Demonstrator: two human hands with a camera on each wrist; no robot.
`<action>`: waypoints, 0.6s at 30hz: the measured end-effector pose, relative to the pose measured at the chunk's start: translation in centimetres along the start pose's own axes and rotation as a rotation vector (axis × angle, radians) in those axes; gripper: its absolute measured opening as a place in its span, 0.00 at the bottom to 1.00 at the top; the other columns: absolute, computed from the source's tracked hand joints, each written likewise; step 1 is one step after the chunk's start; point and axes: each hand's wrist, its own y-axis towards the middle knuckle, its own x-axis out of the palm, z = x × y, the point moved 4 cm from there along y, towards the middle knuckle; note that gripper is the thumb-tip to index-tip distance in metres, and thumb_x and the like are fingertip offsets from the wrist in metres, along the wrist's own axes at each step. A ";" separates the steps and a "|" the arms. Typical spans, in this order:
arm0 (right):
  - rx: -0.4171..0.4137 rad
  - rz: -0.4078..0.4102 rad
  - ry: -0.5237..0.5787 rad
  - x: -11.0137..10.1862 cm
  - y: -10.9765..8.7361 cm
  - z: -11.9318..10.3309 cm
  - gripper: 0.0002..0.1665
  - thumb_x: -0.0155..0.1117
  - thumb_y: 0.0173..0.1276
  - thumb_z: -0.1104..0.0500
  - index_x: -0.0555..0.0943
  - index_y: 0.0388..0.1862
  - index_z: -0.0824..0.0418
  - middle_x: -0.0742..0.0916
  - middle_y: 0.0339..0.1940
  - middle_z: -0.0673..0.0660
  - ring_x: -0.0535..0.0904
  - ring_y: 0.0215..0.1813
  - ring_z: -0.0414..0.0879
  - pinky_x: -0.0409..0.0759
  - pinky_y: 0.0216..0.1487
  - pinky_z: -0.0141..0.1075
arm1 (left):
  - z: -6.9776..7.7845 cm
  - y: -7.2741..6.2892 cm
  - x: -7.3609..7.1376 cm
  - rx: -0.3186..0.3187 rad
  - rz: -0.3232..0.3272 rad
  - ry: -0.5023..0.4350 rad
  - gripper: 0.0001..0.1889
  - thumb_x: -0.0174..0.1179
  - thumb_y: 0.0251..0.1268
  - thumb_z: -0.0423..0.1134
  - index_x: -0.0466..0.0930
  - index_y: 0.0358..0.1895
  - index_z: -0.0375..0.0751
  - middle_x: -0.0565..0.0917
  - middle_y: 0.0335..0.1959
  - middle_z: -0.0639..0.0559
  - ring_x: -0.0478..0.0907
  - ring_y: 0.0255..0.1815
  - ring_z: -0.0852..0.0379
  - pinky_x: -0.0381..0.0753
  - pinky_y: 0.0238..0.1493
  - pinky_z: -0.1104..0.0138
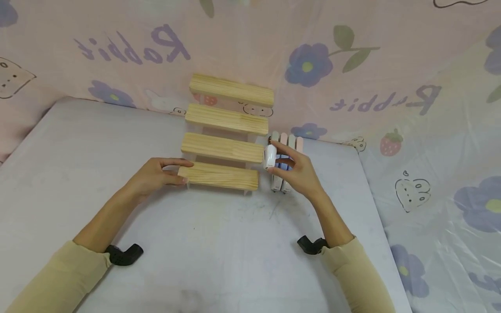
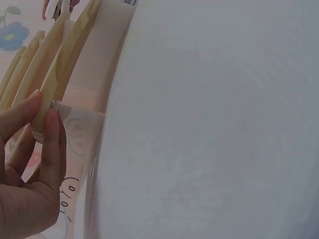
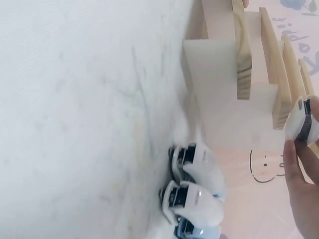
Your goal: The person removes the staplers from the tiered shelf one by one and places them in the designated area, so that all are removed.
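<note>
A small white stapler [image 1: 270, 156] is pinched between the thumb and fingers of my right hand [image 1: 299, 174], beside the right end of the second-lowest board of a stepped wooden rack [image 1: 223, 147]. In the right wrist view the stapler [image 3: 297, 119] overlaps the board ends. My left hand [image 1: 150, 177] grips the left end of the lowest board [image 1: 221, 176], thumb on one side and fingers on the other, as the left wrist view also shows. Below and behind my right hand, several more staplers [image 1: 276, 183] stand in rows on the table, partly hidden by that hand.
The rack has pale wooden boards on white side supports [image 3: 212, 64] and stands near the back edge of the white table [image 1: 219, 243]. A printed cloth [image 1: 250, 39] with flowers and rabbits hangs behind and at the right. Black wrist pieces [image 1: 126, 255] stick out from both cuffs.
</note>
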 end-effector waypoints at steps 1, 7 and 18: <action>0.009 0.003 -0.003 -0.2 -0.2 0.2 0.41 0.74 0.61 0.68 0.71 0.72 0.59 0.79 0.61 0.59 0.78 0.58 0.55 0.79 0.57 0.42 | 0.0 0.0 0.0 0.007 -0.001 -0.005 0.28 0.71 0.57 0.31 0.77 0.64 0.36 0.62 0.76 0.44 0.82 0.48 0.63 0.78 0.49 0.72; 0.078 0.033 -0.012 -1.2 -1.6 1.7 0.41 0.73 0.61 0.68 0.70 0.73 0.59 0.79 0.64 0.59 0.79 0.57 0.55 0.78 0.57 0.47 | -0.1 0.0 0.0 0.010 -0.006 -0.015 0.29 0.72 0.57 0.31 0.77 0.63 0.35 0.61 0.76 0.43 0.83 0.45 0.62 0.79 0.48 0.71; 0.097 0.077 -0.052 -3.2 -3.9 3.2 0.41 0.74 0.60 0.68 0.70 0.73 0.60 0.78 0.66 0.59 0.78 0.57 0.57 0.78 0.57 0.44 | -0.2 0.0 -0.1 0.010 0.005 -0.012 0.29 0.74 0.55 0.34 0.78 0.63 0.36 0.61 0.76 0.43 0.81 0.48 0.62 0.80 0.47 0.70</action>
